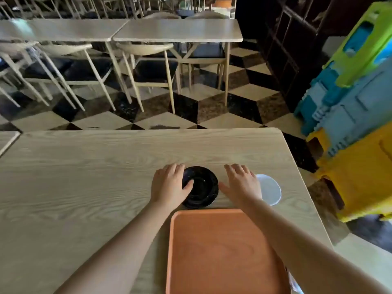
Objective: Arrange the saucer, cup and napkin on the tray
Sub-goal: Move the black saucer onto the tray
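A black saucer (203,187) lies on the wooden table just beyond the far edge of an orange tray (224,251). My left hand (169,183) rests on the saucer's left rim, thumb inside it and fingers along its outer edge. My right hand (241,183) lies flat on the table to the right of the saucer, fingers spread, holding nothing. A white round dish or cup (270,190) sits just right of my right hand, partly hidden by it. I cannot make out a napkin; something pale peeks out at the tray's near right corner (296,283).
The table (84,177) stretches far to the left; its right edge runs close beside the tray. Stacked blue, green and yellow plastic crates (356,124) stand on the floor to the right. More tables and chairs (148,60) fill the room beyond.
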